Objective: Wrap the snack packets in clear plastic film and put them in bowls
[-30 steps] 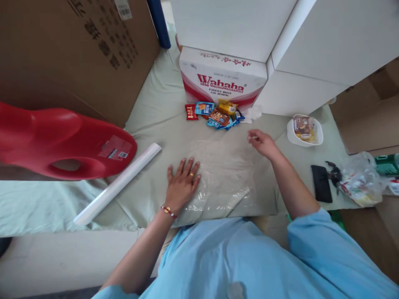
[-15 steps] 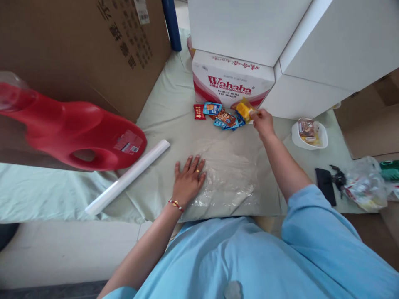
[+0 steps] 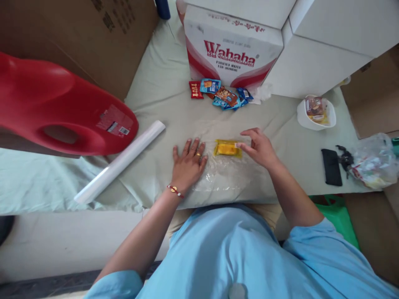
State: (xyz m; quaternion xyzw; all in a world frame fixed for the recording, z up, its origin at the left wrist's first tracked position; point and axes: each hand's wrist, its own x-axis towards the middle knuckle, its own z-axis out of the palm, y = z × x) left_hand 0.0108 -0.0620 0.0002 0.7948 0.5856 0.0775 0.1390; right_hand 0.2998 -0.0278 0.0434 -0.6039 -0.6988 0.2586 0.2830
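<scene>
My left hand [image 3: 188, 163] lies flat with fingers spread on the left edge of a clear plastic sheet [image 3: 230, 178] spread over the pale green cloth. A yellow snack packet [image 3: 227, 148] rests on the sheet just right of that hand. My right hand [image 3: 258, 146] touches the packet's right end with its fingertips, fingers loosely curved. A small pile of snack packets [image 3: 222, 95] lies farther back, in front of a Wahaha box [image 3: 232, 50].
A big red jug [image 3: 62, 114] lies on its side at the left, with a white roll [image 3: 120, 162] beside it. A white bowl [image 3: 316, 114], a black phone [image 3: 331, 167], keys and a plastic bag [image 3: 374, 162] are at the right. Cardboard and white boxes stand behind.
My right hand reached to the snack pile, picked up the yellow packet and brought it back onto the plastic sheet. My left hand stayed pressed on the sheet.
</scene>
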